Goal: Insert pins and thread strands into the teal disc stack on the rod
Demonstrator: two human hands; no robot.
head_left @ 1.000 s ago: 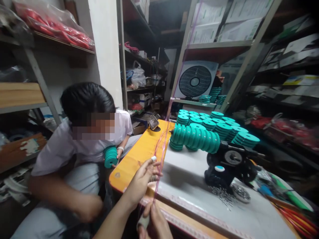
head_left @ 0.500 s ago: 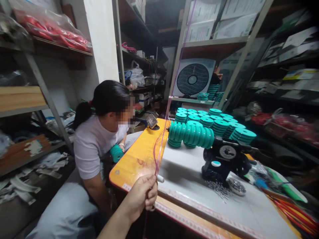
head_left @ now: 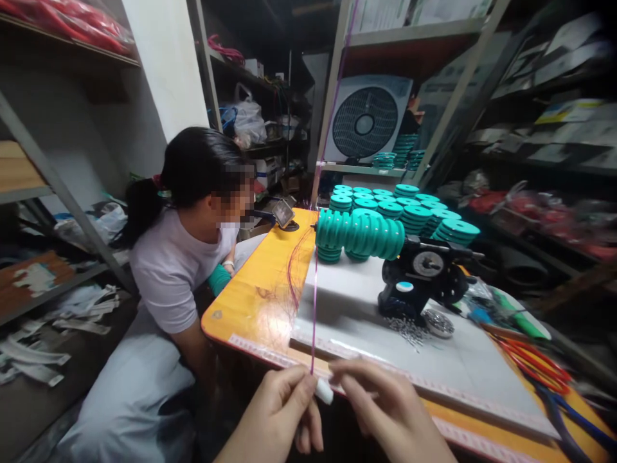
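My left hand pinches a thin purple wire at the table's front edge. The wire rises from my fingertips past the end of the green spools. A white cylindrical piece sits at the fingertips, between my hands. My right hand is just to the right, its thumb and fingers apart and nothing visible between them. Beyond, ribbed green spools are lined up on the shaft of a black winding machine with a round dial.
Stacked green spools stand behind the machine on the orange table. Small metal pins lie before it, beside a round dish. A seated person is at left; red cables lie at right.
My right hand has come into view beside my left. My left hand is lower in view, still on the wire. The view has shifted, and the scene sits higher and further left.
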